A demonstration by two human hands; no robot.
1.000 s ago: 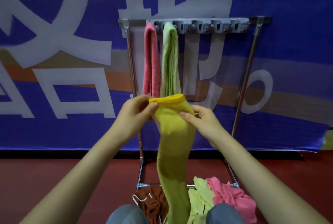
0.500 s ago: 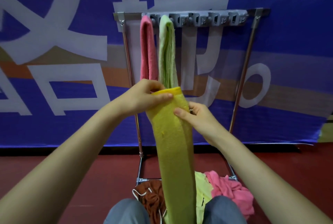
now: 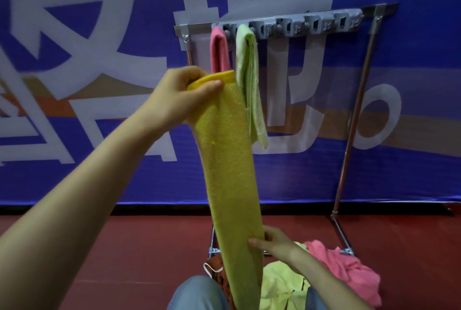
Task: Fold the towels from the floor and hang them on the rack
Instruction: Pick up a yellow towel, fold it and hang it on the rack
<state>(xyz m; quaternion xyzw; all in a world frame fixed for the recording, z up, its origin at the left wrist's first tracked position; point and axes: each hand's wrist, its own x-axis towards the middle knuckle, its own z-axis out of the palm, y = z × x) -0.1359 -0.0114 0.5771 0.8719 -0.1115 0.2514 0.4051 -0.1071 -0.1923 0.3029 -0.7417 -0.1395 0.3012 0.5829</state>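
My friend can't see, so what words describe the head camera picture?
A person's left hand grips the top of a long yellow towel; the right hand pinches it lower down. Behind, a pink towel and a green towel hang on a rack, with more towels heaped on the floor.

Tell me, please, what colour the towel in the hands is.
Yellow; the towel shows best in the head view.

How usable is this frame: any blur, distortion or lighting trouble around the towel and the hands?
Head view: dim, even light with no glare; the yellow towel, the left hand and the right hand read fairly sharp; the banner lettering towards the left edge is soft; wide-angle distortion tilts the rack bar and slants its right leg.
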